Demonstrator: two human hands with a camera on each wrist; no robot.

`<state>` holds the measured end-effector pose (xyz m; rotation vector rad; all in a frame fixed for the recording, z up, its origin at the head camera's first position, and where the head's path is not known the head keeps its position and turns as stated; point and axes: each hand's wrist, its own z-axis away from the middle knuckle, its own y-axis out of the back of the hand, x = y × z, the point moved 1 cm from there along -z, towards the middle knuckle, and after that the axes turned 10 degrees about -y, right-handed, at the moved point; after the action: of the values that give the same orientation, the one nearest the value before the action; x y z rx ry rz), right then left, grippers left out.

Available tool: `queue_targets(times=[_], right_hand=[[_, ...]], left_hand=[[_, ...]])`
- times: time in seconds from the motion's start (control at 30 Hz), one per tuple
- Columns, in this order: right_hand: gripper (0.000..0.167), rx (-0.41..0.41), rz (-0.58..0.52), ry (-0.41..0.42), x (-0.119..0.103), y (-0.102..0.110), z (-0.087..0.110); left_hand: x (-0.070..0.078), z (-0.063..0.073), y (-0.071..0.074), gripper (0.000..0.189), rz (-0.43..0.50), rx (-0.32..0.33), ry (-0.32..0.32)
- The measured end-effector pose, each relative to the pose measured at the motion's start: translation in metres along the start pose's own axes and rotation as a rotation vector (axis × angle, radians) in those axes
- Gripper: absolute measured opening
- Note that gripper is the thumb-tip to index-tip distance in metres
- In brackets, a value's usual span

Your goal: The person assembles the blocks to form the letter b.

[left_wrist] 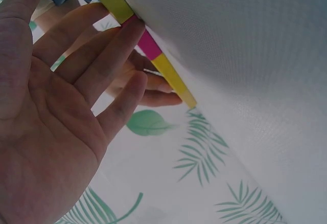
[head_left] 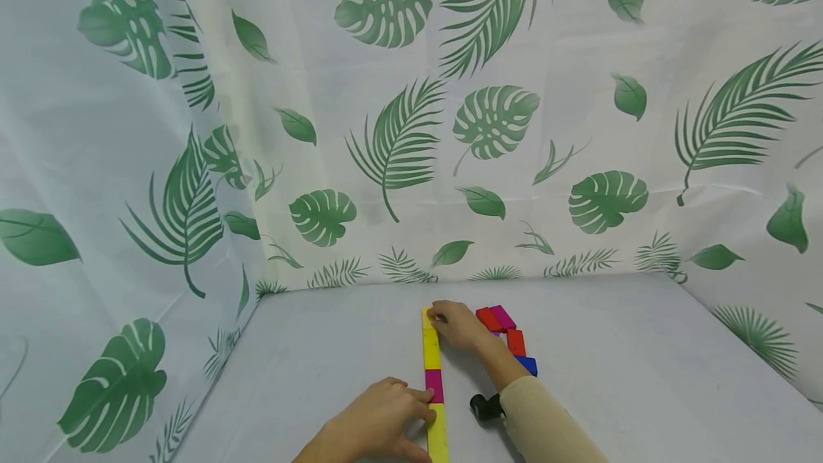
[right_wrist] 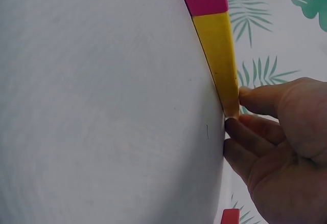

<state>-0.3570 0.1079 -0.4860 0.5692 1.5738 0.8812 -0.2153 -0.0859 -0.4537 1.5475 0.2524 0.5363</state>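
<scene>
smooth blocks (head_left: 431,349), matt tabletop (head_left: 308,356), faintly glossy curtain (head_left: 411,241).

The pale table (head_left: 334,334) bears a block row (head_left: 431,350) and separate coloured blocks (head_left: 516,342).

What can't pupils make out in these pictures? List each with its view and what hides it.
- Far yellow block: partly covered by the right hand, head view.
- Near yellow block: near end cut off by the bottom edge, head view; its dark marks are too small to read, left wrist view.
- Blue block: left end behind the right forearm, head view.
- Red block: cut off by the bottom edge, right wrist view.
</scene>
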Motion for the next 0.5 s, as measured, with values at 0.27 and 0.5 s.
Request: queue_targets(times=[0.27, 0.5], right_hand=[[0.033, -0.002, -0.077, -0.017, 0.005, 0.001, 0.000], [0.041, -0.048, -0.123, -0.042, 0.011, 0.002, 0.002]], left_hand=[[0.000, 0.001, 0.002, 0.050, 0.002, 0.006, -0.012], [0.000, 0.002, 0.000, 0.049, -0.002, 0.017, -0.026]])
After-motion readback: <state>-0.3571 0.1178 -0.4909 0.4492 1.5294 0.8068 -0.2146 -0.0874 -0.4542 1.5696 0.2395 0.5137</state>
